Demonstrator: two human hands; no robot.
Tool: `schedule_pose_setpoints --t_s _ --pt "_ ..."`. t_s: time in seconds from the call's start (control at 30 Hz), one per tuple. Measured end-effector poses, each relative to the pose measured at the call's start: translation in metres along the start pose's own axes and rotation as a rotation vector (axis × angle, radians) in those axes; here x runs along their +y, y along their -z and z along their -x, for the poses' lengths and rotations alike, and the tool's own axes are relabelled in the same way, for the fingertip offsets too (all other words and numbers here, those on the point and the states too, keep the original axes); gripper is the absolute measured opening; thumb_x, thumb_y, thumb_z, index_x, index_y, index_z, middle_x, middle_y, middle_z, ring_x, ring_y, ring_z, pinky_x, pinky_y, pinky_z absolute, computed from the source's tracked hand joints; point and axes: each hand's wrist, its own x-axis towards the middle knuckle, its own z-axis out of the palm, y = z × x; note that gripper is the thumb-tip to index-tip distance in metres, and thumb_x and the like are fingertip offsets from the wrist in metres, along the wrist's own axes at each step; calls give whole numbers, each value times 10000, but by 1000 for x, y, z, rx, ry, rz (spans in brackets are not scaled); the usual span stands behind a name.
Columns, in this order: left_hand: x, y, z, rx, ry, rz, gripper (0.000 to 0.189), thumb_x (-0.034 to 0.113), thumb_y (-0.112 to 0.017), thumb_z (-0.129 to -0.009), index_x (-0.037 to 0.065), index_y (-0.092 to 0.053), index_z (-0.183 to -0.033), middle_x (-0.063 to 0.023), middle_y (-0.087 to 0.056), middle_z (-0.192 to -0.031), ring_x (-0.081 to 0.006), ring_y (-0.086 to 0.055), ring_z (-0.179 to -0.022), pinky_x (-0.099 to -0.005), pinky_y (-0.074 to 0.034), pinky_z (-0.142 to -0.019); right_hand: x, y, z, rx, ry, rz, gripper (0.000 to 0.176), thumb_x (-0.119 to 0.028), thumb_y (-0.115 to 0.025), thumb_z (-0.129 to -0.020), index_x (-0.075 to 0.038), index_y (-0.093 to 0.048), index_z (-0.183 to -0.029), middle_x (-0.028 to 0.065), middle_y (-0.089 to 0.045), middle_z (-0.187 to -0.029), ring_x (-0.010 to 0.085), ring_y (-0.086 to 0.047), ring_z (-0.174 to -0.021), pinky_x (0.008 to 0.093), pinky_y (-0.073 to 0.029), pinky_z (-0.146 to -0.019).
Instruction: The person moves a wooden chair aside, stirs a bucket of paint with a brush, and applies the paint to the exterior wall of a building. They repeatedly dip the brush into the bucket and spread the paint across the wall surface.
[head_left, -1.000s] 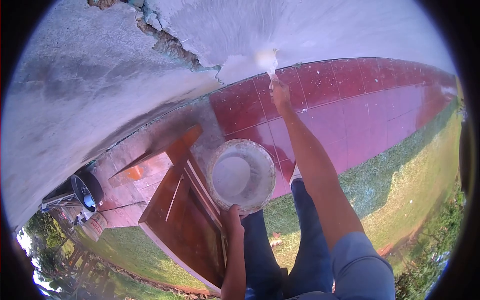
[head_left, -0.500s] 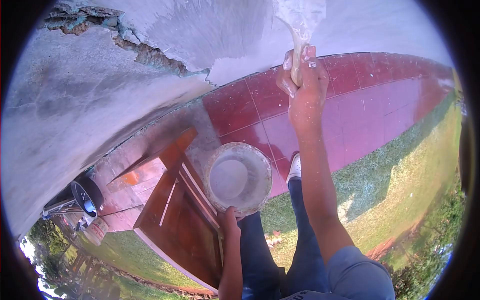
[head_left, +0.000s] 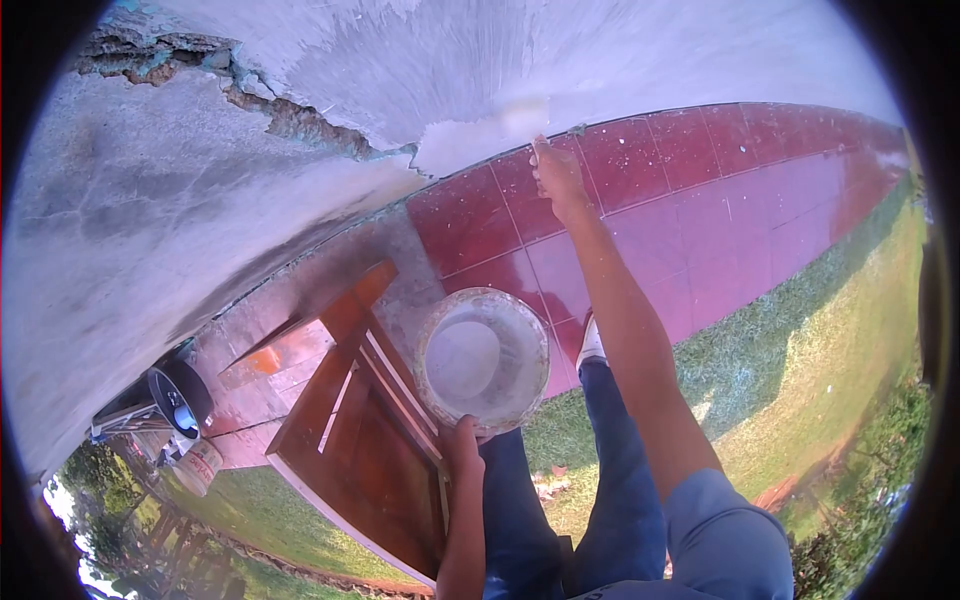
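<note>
My left hand (head_left: 461, 446) grips the near rim of a paint-smeared white bucket (head_left: 527, 372). Whitish paint (head_left: 461, 360) covers its bottom. My right hand (head_left: 560, 180) is stretched out low against the wall (head_left: 640, 60), closed round the handle of a paintbrush (head_left: 524, 119). The pale brush head lies on the wall just above the red tile edge and blends with the white surface. Most of the handle is hidden by my fingers.
A brown wooden chair (head_left: 370, 445) stands left of the bucket. Speckled red tiles (head_left: 625, 160) run along the wall's foot, with grass (head_left: 735, 370) beyond. A jagged crack (head_left: 300, 115) crosses the wall at upper left. A black bucket (head_left: 180, 395) stands at far left.
My right hand has moved left with the paintbrush, and the brush head has come down to the wall's lower edge. My left hand and the bucket have barely shifted.
</note>
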Motion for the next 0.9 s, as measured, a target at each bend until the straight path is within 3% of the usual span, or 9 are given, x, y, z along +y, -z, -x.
schedule_pose_setpoints --t_s 0.2,0.33,0.4,0.5,0.6,0.63,0.67,0.77,0.9 --pt "-7 0 -4 13 20 -10 637 13 -632 -761 -80 -438 -1361 -208 -546 -1284 -320 -663 -994 -386 -653 -709 -131 22 156 -63 341 -142 468 -429 -532 -1019 -74 -560 -715 -42 -431 -592 56 -329 -480 231 -265 -458" --pt "-11 3 -8 9 37 -23 639 17 -638 -759 -63 -447 -1363 -205 -542 -1296 -320 -663 -993 -385 -653 -705 -124 10 131 -179 638 -376 474 -446 -526 -1024 -71 -553 -735 -48 -446 -639 40 -351 -537 219 -251 -475" --pt "-15 5 -10 0 48 -36 627 18 -636 -761 -59 -454 -1357 -204 -547 -1286 -317 -667 -985 -386 -653 -703 -82 0 66 -198 630 -286 456 -440 -518 -1031 -88 -554 -744 -42 -459 -669 44 -366 -566 219 -266 -483" --pt "-9 0 -2 -19 33 -6 605 19 -631 -768 -66 -465 -1343 -206 -556 -1270 -312 -672 -969 -387 -652 -700 22 2 -28 -245 305 -159 451 -469 -521 -1020 -101 -547 -759 -49 -421 -623 54 -356 -506 238 -281 -452" --pt "-7 -1 -2 -13 40 -49 599 16 -625 -773 -82 -459 -1340 -205 -558 -1264 -311 -675 -957 -388 -652 -702 55 17 -51 -145 24 14 439 -480 -524 -1011 -109 -551 -778 -52 -403 -593 56 -346 -463 245 -283 -421" --pt "-9 0 -3 -7 43 -55 599 16 -625 -773 -82 -459 -1340 -205 -558 -1264 -311 -675 -957 -388 -652 -702 55 18 -45 -76 -148 95 428 -472 -529 -1009 -110 -557 -781 -50 -408 -589 59 -347 -451 245 -279 -414" --pt "-10 2 -3 -18 37 -52 595 13 -624 -772 -87 -460 -1335 -207 -561 -1258 -315 -676 -951 -389 -653 -702 54 19 -41 -73 -156 91 428 -472 -529 -1009 -110 -557 -781 -50 -408 -589 59 -347 -451 245 -279 -414" --pt "-9 -2 -1 -16 24 -47 582 9 -621 -773 -96 -467 -1324 -213 -567 -1243 -322 -678 -942 -392 -655 -700 4 17 -21 -47 -31 -8 410 -423 -530 -1013 -82 -566 -787 -42 -414 -587 57 -340 -457 250 -270 -421" --pt "-17 1 -2 -7 6 -32 545 2 -618 -774 -114 -488 -1290 -221 -582 -1212 -329 -679 -938 -396 -659 -689 -96 28 90 -12 81 -28 409 -404 -553 -1006 -50 -572 -802 -35 -405 -597 53 -314 -487 248 -260 -453"
